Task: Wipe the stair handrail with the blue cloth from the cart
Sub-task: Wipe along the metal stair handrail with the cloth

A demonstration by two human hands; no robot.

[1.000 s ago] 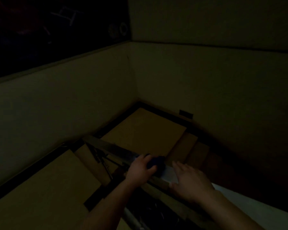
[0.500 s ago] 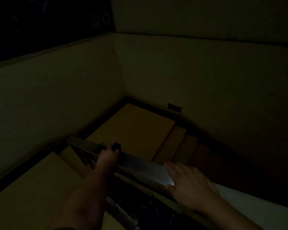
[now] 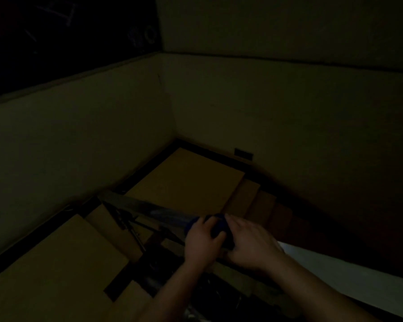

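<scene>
The scene is very dark. A metal stair handrail (image 3: 149, 209) runs from the left middle down toward me at the lower right. My left hand (image 3: 201, 240) is closed on a blue cloth (image 3: 218, 225) pressed on top of the rail. My right hand (image 3: 251, 244) rests on the rail just right of the cloth, fingers spread and touching it. Most of the cloth is hidden under my left hand's fingers.
Below the rail lie tan stair treads (image 3: 56, 263) and a tan landing (image 3: 186, 180), with further steps (image 3: 263, 203) dropping to the right. Pale walls (image 3: 79, 140) enclose the stairwell. Dark balusters (image 3: 126, 224) hang under the rail. A pale ledge (image 3: 335, 273) runs at the lower right.
My left hand, which had slid far out along the rail to the left, has come back toward me with the cloth and now sits against my right hand. The right hand stayed on the rail.
</scene>
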